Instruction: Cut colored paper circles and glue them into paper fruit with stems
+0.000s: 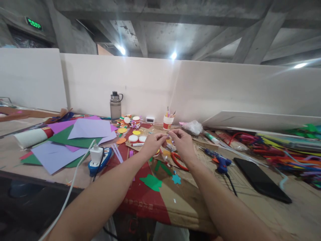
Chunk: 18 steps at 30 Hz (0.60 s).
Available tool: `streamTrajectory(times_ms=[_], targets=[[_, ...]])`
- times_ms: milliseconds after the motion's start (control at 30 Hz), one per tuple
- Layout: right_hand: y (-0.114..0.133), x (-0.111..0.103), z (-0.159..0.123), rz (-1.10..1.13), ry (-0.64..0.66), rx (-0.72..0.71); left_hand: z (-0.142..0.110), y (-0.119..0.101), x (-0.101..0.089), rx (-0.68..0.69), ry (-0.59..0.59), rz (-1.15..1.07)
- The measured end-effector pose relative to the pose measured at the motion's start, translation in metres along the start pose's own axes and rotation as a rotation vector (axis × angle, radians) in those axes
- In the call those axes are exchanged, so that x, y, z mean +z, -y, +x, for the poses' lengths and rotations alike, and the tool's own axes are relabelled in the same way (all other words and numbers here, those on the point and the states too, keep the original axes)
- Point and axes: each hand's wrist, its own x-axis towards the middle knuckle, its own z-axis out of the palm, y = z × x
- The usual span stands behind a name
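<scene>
My left hand (154,144) and my right hand (182,144) meet above the middle of the table, thumbs and forefingers pinched close together. Between the fingertips is something small, perhaps a purplish scrap, too tiny to make out. Scissors with red-orange handles (178,161) lie below my right hand. Beside my left hand are round white-topped pieces with red sides (133,138) and a white marker (137,144). Nearer to me lie a cut green paper piece (151,182) and a blue paper flower (176,179).
Purple and green paper sheets (89,129) and a blue power strip (106,157) lie left. A bottle (115,107) and a pen cup (168,122) stand behind. On the right are a blue glue gun (222,162), a black phone (260,179) and colourful pipe cleaners (288,154).
</scene>
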Motion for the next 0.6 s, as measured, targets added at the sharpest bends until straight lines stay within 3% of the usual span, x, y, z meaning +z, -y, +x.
streamTrajectory(times_ms=[233, 600], targets=[[-0.0113, 0.0044, 0.0029, 0.005, 0.06, -0.005, 0.0036, 0.0026, -0.0033, 0.05, -0.059, 0.059], [-0.0014, 0.0024, -0.0014, -0.008, 0.047, 0.002, 0.0023, 0.0011, -0.0017, 0.031, -0.042, 0.061]])
